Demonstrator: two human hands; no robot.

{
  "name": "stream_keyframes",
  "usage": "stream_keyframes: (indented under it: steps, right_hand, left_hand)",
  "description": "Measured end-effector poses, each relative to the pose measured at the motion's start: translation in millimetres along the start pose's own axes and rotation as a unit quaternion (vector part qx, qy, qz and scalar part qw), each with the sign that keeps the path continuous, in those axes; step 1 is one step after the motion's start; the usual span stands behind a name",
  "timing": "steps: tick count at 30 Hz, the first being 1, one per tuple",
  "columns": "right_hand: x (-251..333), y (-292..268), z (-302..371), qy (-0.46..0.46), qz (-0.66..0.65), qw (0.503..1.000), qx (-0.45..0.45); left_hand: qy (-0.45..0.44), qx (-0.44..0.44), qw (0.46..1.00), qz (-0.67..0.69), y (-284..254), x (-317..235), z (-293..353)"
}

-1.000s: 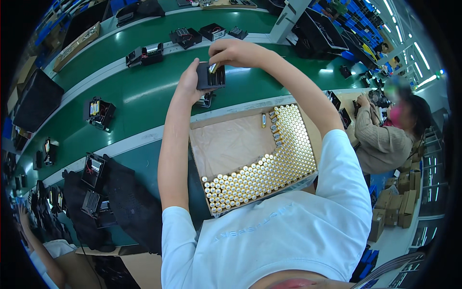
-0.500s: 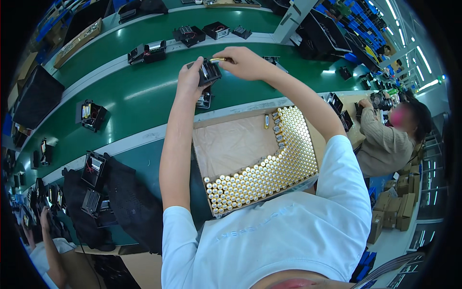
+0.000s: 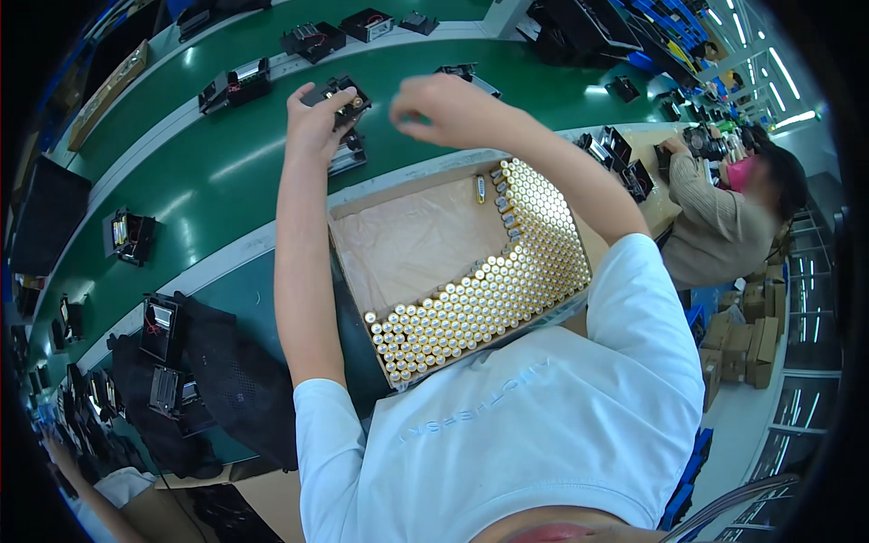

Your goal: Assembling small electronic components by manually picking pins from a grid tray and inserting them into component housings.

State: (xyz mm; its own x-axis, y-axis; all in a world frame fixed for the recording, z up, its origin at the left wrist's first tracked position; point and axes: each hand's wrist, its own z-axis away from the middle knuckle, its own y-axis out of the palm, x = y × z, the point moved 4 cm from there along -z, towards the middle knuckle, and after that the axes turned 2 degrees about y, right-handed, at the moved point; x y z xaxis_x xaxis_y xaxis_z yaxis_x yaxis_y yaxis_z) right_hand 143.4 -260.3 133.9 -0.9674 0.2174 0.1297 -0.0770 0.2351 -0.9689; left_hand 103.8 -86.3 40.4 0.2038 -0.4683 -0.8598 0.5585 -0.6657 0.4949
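Observation:
My left hand is closed around a black plastic battery case, its thumb lying on top. A gold-coloured spot, apparently a battery end, shows inside the case. To the right, my right hand hangs over the green bench, blurred, its curled fingers apart and nothing visible in them. Beneath the left hand another black case lies on the bench. Nearer to me is a cardboard box with many upright gold-and-silver batteries packed along its near and right sides. One loose battery lies at its far edge.
More battery cases stand along the green bench, including one at left and one beyond my right hand. Black cloth lies at near left. A co-worker sits at right; another person's arm shows lower left.
My right hand held a battery at the case and has now drawn away from it, with no battery visible. The case has tilted in my left hand. The whole view has shifted.

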Motion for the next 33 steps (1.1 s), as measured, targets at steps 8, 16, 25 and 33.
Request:
stream_keyframes:
  steps: [8, 16, 25, 33]
  right_hand:
    - [4, 47, 78, -0.157, 0.271, 0.869, 0.384]
    - [-1, 25, 48, -0.126, -0.173, 0.947, 0.238]
    - [-39, 30, -63, 0.090, -0.218, 0.944, -0.231]
    - [-16, 63, -69, -0.031, -0.006, 0.982, -0.187]
  left_hand:
    - [-0.025, 0.018, 0.999, -0.027, -10, 3, -22]
    - [0.006, 0.015, 0.998, -0.059, -9, 1, -17]
    - [0.066, 0.028, 0.987, -0.146, -6, -5, -13]
    - [0.073, -0.004, 0.969, -0.236, -19, -19, -15]
